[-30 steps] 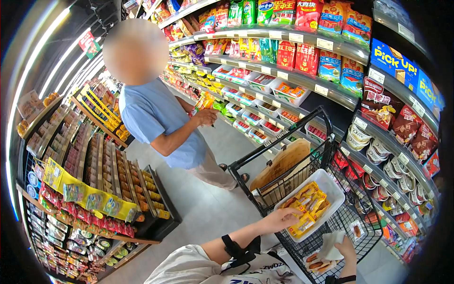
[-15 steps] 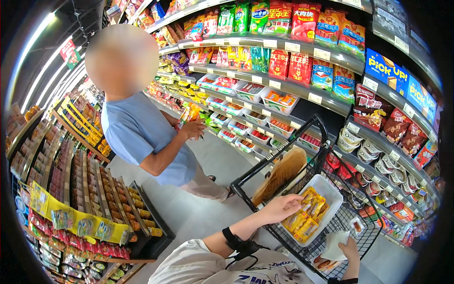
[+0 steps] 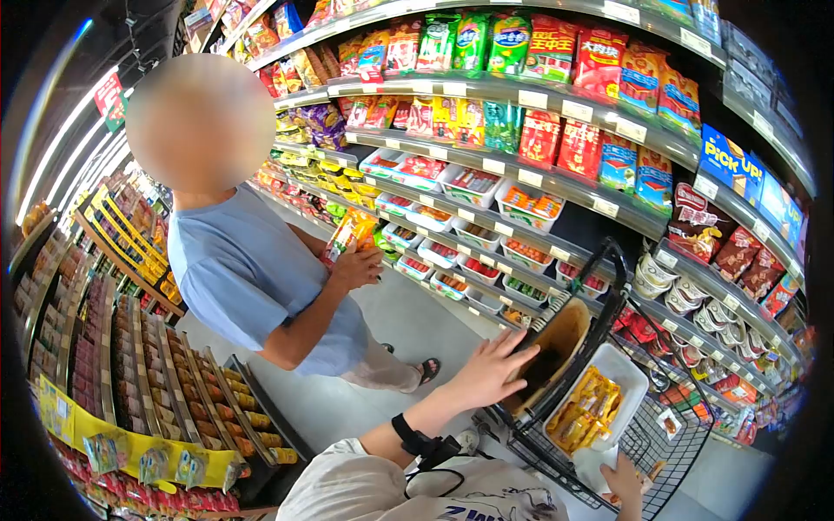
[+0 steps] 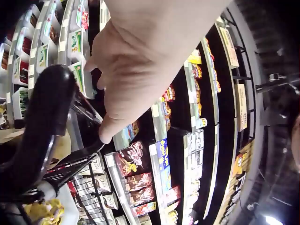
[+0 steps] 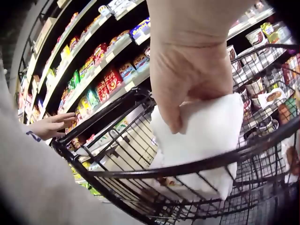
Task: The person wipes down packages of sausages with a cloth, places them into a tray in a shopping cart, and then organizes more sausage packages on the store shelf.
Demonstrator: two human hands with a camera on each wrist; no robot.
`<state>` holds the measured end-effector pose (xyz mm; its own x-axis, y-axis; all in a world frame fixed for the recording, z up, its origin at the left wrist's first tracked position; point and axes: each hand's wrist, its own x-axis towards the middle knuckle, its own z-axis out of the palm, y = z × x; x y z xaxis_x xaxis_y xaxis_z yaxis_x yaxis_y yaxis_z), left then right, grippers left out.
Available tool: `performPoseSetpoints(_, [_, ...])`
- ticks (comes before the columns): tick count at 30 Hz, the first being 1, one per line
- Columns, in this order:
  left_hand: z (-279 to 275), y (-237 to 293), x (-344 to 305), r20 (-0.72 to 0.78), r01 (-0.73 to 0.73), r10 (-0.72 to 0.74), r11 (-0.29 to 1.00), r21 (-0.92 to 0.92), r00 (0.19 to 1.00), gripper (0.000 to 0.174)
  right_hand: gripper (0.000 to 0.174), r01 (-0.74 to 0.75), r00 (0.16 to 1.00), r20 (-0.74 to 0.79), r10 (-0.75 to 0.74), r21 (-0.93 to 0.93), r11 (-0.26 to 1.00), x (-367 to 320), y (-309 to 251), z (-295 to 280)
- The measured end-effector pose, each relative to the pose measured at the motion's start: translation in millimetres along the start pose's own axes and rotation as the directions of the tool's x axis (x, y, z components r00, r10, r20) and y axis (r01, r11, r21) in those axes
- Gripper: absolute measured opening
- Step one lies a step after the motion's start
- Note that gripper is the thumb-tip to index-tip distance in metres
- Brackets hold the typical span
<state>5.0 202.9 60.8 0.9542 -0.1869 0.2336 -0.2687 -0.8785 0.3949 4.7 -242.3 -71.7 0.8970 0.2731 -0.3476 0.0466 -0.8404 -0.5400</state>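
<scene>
My left hand (image 3: 492, 369) hovers with spread fingers beside the upper frame of a black wire shopping cart (image 3: 673, 469). From the left wrist view, that hand (image 4: 133, 77) overlaps the cart's black bar and handle. My right hand (image 3: 622, 484) pinches a white paper-like sheet (image 3: 598, 469) at the near side of the cart. The right wrist view shows the thumb pressing on this white sheet (image 5: 201, 133), above the wire mesh. Inside the cart lies a white plastic tub (image 3: 632, 375) with several yellow packets (image 3: 586, 408) in it.
A tan bag (image 3: 556, 343) stands in the cart's handle end. Another person in a blue shirt (image 3: 248, 269) holds an orange packet (image 3: 350, 233) at left. Snack shelves (image 3: 486, 95) curve along the right, and a tiered display (image 3: 130, 373) stands at left.
My left hand has lifted off the yellow packets and moved away from the tub, up to the cart's handle end. The right hand still holds the white sheet. The view has shifted.
</scene>
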Motion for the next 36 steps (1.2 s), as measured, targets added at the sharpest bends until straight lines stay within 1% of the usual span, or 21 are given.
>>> performPoseSetpoints(1, [9.9,-10.4,-4.0,0.068,0.003,-0.003,1.000,-0.001,0.998,0.071,0.042,0.010,1.000,-0.008,-0.009,0.069,0.998,0.7,-8.7,9.4])
performPoseSetpoints(3, [25.9,-24.1,-6.3,0.124,0.028,0.017,0.935,-0.354,0.992,0.072,0.035,0.020,1.000,-0.018,-0.019,0.037,0.999,-4.0,-33.0,21.2])
performPoseSetpoints(5, [29.9,-21.1,-7.0,0.094,-0.017,0.043,0.966,-0.259,0.995,0.073,0.069,-0.146,0.971,0.181,0.159,-0.082,0.986,-11.9,-58.3,21.9])
performPoseSetpoints(6, [28.7,-20.9,-6.6,0.100,-0.021,0.048,0.967,-0.252,0.994,0.071,0.062,-0.128,0.990,0.059,0.131,-0.055,0.990,-17.6,-65.0,29.0])
performPoseSetpoints(9, [29.4,-22.7,-3.0,0.149,-0.048,0.108,0.932,-0.360,0.983,0.068,0.057,-0.302,0.948,0.032,0.316,-0.212,0.929,-20.3,-68.6,38.1])
performPoseSetpoints(10, [32.2,-22.5,-3.4,0.150,-0.067,0.135,0.918,-0.392,0.979,0.066,0.054,-0.255,0.967,-0.028,0.255,-0.201,0.946,-22.8,-59.7,44.3])
performPoseSetpoints(15, [49.0,-11.4,-5.3,0.263,-0.075,0.232,0.866,-0.495,0.937,0.066,0.047,-0.335,0.934,-0.227,0.275,-0.294,0.895,-34.3,-41.8,48.7])
performPoseSetpoints(17, [59.0,-8.1,-8.4,0.272,-0.081,0.256,0.848,-0.523,0.928,0.066,0.027,-0.382,0.903,-0.319,0.287,-0.291,0.877,-38.0,-33.5,47.7])
performPoseSetpoints(18, [63.7,-1.0,-8.5,0.254,-0.103,0.296,0.812,-0.574,0.921,0.068,0.027,-0.383,0.902,-0.322,0.287,-0.292,0.876,-41.3,-22.0,43.8])
performPoseSetpoints(21, [85.2,22.2,-9.1,0.252,-0.131,0.381,0.741,-0.659,0.890,0.062,0.019,-0.348,0.907,-0.337,0.251,-0.267,0.899,-47.2,8.4,31.0])
performPoseSetpoints(23, [97.2,34.1,-9.9,0.233,-0.187,0.438,0.725,-0.663,0.868,0.063,0.022,-0.178,0.834,-0.531,0.147,-0.007,0.984,-43.8,16.2,23.3])
performPoseSetpoints(24, [104.6,43.5,-8.9,0.218,-0.237,0.479,0.718,-0.654,0.851,0.066,0.047,-0.301,0.875,-0.385,0.294,0.043,0.953,-56.1,-45.4,-15.8])
performPoseSetpoints(25, [101.2,57.4,-9.6,0.158,-0.252,0.452,0.717,-0.650,0.878,0.060,0.048,-0.138,0.872,-0.461,0.161,0.084,0.987,-54.0,-54.6,-22.5])
performPoseSetpoints(27, [67.7,87.3,1.7,0.365,-0.088,0.416,0.752,-0.654,0.833,0.070,0.043,-0.088,0.791,-0.608,0.063,-0.012,0.996,-48.5,-101.5,-42.8])
performPoseSetpoints(28, [75.7,90.7,4.7,0.258,-0.309,0.499,0.788,-0.533,0.827,0.068,0.043,0.115,0.782,-0.620,-0.069,0.034,0.993,-42.1,-116.3,-52.3])
performPoseSetpoints(29, [75.2,99.1,10.7,0.251,-0.318,0.502,0.788,-0.527,0.828,0.068,0.043,0.315,0.746,-0.636,-0.198,0.075,0.946,-35.2,-128.1,-60.1])
performPoseSetpoints(31, [67.0,114.9,14.9,0.454,-0.192,0.473,0.822,-0.536,0.755,0.069,0.042,0.187,0.913,-0.402,-0.065,0.273,0.944,-27.8,-148.3,-65.6])
performPoseSetpoints(32, [66.1,124.0,16.3,0.341,-0.296,0.512,0.802,-0.519,0.788,0.065,0.041,0.205,0.911,-0.407,-0.068,0.304,0.930,-23.9,-154.1,-65.6])
performPoseSetpoints(33, [71.2,128.3,18.6,0.342,-0.299,0.510,0.805,-0.512,0.789,0.065,0.038,0.097,0.954,-0.298,0.029,0.398,0.912,-20.0,-156.3,-65.8])
performPoseSetpoints(35, [84.5,130.5,19.5,0.286,-0.320,0.575,0.728,-0.607,0.767,0.058,0.036,0.179,0.923,-0.381,-0.057,0.293,0.939,-16.2,-151.5,-65.8])
performPoseSetpoints(36, [91.4,128.4,17.7,0.216,-0.340,0.562,0.716,-0.610,0.798,0.051,0.036,0.098,0.947,-0.321,-0.005,0.274,0.957,-14.3,-140.0,-65.1])
